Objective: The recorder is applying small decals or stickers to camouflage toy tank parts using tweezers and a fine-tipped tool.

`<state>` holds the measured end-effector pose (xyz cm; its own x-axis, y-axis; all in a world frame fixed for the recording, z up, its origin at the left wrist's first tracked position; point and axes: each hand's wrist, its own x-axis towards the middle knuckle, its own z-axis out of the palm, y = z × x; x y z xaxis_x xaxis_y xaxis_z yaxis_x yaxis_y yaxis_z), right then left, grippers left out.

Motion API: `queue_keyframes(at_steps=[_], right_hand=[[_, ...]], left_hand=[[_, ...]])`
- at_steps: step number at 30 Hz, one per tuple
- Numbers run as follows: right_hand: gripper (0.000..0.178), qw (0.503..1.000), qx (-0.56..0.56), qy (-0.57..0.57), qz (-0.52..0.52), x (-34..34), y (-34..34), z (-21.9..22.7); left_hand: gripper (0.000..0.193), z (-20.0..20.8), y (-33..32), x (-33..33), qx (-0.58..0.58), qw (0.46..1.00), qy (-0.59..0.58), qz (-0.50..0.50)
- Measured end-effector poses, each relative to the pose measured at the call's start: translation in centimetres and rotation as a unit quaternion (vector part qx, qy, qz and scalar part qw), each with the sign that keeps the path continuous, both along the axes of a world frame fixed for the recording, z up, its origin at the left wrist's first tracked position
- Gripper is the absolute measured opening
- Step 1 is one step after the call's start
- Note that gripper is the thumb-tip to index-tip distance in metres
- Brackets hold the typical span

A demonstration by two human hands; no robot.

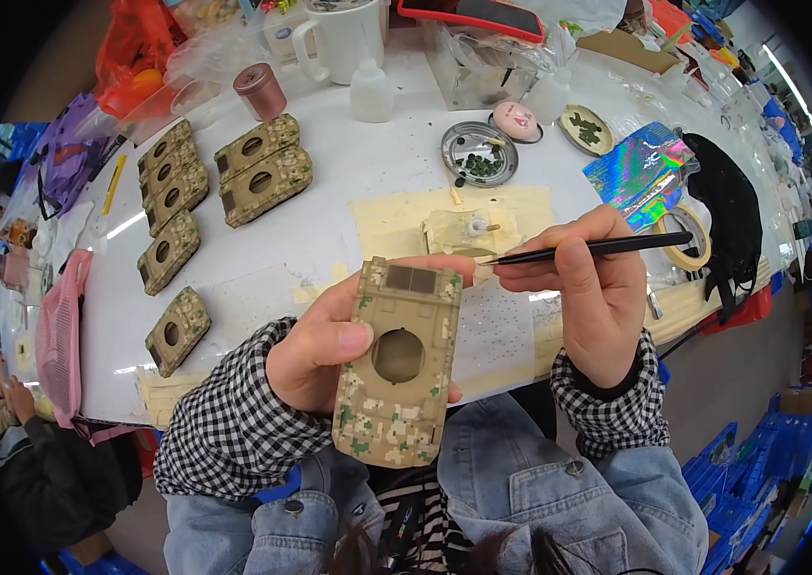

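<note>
We hold the tan model hull [396, 401] in the left hand [308, 347], top face toward us. We note its round central opening, dark far-end panels and pixelated green and white patches, densest at the near end. In the right hand [607, 299], we hold black tweezers [607, 247], tip pointing left, beside the hull.

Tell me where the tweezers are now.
In the head view, the tweezers are in the right hand, right of the held camouflaged model, tips near the left hand.
</note>
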<state>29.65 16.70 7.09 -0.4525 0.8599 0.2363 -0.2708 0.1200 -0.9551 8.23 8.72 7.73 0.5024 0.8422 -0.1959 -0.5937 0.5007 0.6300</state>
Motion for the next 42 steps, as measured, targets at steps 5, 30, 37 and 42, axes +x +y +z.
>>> queue_keyframes(at_steps=[5, 30, 37, 42], right_hand=[[0.017, 1.0, 0.0, -0.005, -0.002, 0.1, 0.1, 0.0], [0.017, 1.0, -0.016, -0.024, 0.002, 0.1, 0.3, 0.3], [0.018, 0.998, -0.05, -0.023, 0.003, 0.0, 0.3, 0.4], [0.02, 0.998, -0.064, -0.02, 0.003, 0.0, 0.4, 0.3]], left_hand=[[0.085, -0.1, 0.0, 0.0, -0.003, 1.0, 0.0, 0.001], [0.089, -0.6, 0.1, 0.1, 0.01, 0.999, -0.041, 0.012], [0.089, -0.5, 0.1, 0.1, 0.008, 0.999, -0.041, 0.012], [0.09, -0.4, 0.1, 0.1, 0.005, 1.0, -0.029, 0.01]])
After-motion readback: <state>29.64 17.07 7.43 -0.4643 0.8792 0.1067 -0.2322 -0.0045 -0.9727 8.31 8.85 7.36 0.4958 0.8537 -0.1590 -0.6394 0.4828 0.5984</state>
